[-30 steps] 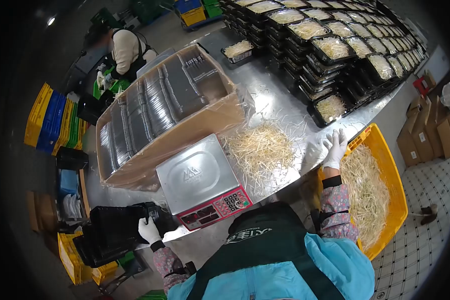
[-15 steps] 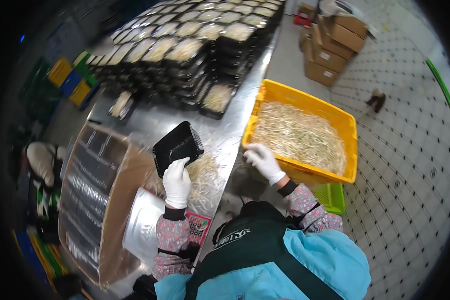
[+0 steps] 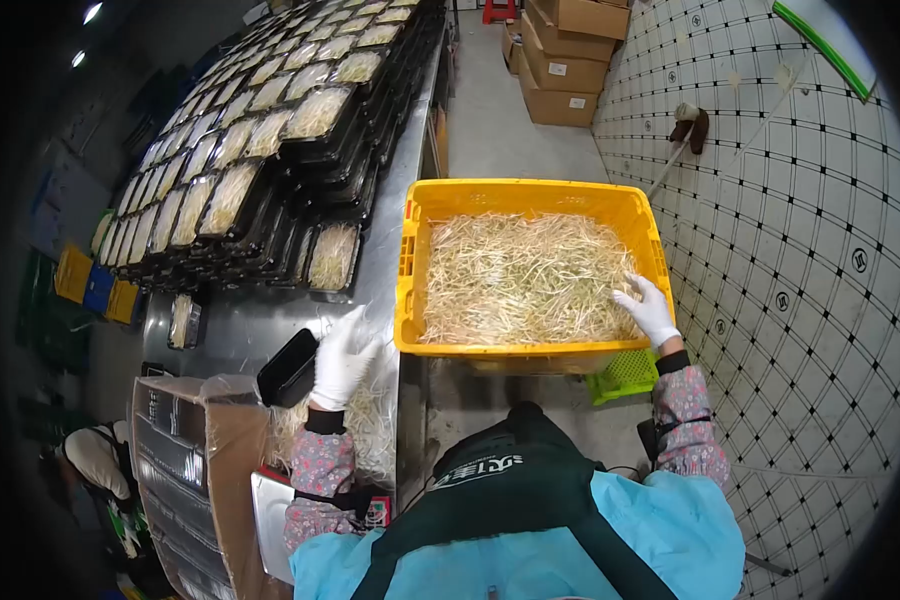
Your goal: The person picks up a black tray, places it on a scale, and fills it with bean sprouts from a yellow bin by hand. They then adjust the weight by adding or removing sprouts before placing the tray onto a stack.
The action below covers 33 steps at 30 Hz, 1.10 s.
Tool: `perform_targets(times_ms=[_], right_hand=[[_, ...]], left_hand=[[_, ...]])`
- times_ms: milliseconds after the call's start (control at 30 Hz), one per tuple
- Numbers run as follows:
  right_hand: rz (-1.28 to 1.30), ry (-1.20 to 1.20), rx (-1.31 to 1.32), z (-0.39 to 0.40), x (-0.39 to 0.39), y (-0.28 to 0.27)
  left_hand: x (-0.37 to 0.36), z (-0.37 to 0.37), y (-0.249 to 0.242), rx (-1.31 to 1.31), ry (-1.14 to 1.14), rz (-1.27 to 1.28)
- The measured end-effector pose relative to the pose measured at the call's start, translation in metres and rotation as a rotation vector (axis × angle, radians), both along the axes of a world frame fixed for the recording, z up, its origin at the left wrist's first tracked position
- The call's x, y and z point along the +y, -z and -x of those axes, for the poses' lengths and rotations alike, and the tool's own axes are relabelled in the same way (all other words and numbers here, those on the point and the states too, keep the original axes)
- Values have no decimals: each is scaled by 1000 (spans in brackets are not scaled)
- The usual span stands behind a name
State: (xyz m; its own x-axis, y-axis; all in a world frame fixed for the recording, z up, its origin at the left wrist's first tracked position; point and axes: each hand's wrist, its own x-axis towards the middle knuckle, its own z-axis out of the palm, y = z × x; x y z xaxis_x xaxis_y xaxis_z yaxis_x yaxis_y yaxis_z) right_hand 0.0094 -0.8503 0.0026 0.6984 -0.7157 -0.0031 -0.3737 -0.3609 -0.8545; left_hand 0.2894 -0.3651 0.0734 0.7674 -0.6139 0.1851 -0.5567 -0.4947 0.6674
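Note:
My left hand (image 3: 342, 362), white-gloved, is over the metal table with its fingers spread. Just left of it a black plastic tray (image 3: 288, 368) sits tilted, its inside partly hidden; the hand does not appear closed around it. My right hand (image 3: 650, 310), also gloved, reaches over the right side of a yellow crate (image 3: 530, 350). Its fingers are apart, with their tips at the bean sprouts (image 3: 520, 280) that fill the crate. Loose sprouts (image 3: 370, 430) lie on the table beneath my left forearm.
Stacked black trays packed with sprouts (image 3: 232, 200) cover the table's far part. An open cardboard box (image 3: 235, 480) of trays and a metal scale (image 3: 272, 520) are at left. A green basket (image 3: 625, 375) sits below the crate; cardboard boxes (image 3: 560, 85) stand behind. Another person (image 3: 100, 465) is at far left.
The view has turned right. My right hand has moved from the crate's near left corner across to its right side, over the sprouts. My left hand now stands right of the black tray.

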Motion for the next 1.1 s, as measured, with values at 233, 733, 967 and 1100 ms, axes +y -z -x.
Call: perform_targets(times_ms=[233, 733, 967, 1100], right_hand=[[209, -397, 531, -128, -86, 29], [310, -631, 766, -187, -82, 63], [348, -617, 751, -180, -74, 79], [572, -403, 463, -171, -69, 106]], left_hand=[[-223, 16, 82, -176, 573, -274], [-298, -32, 66, 313, 606, -695], [-408, -66, 123, -47, 704, -731], [-412, -55, 160, -23, 728, -848]])
